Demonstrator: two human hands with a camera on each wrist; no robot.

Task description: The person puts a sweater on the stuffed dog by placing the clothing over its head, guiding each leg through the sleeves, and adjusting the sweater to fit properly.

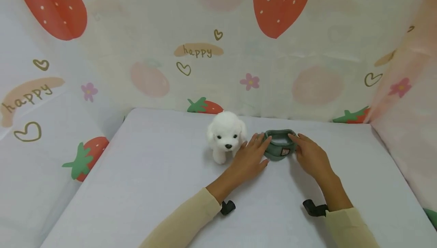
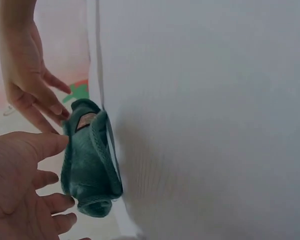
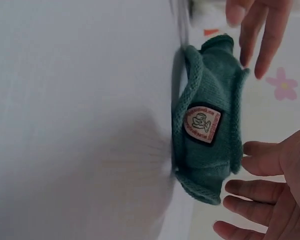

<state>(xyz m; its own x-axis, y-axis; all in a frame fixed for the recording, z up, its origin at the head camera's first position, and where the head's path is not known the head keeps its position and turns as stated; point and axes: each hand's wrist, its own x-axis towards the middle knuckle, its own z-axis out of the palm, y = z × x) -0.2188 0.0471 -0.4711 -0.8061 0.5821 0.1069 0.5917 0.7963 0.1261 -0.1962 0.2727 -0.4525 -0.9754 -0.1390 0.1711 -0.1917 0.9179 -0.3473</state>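
Note:
A small green knitted doll sweater (image 1: 278, 148) stands upright on the white table, its wide opening facing up and a pinkish badge on its front. My left hand (image 1: 248, 159) is at its left side, fingers extended, with fingertips right at the rim. On the other side, my right hand (image 1: 312, 157) has its fingertips at the right edge of the rim. In the left wrist view the left thumb (image 2: 52, 145) meets the sweater's edge while the other fingers spread loosely. The right wrist view shows the badge (image 3: 202, 124) clearly, with loosely extended right fingers (image 3: 257, 189) beside the rim.
A white plush dog (image 1: 226, 134) stands just left of the left hand, which partly covers it. A white cloth covers the table (image 1: 153, 187). Curtains (image 1: 218, 85) with strawberry prints enclose the back and sides.

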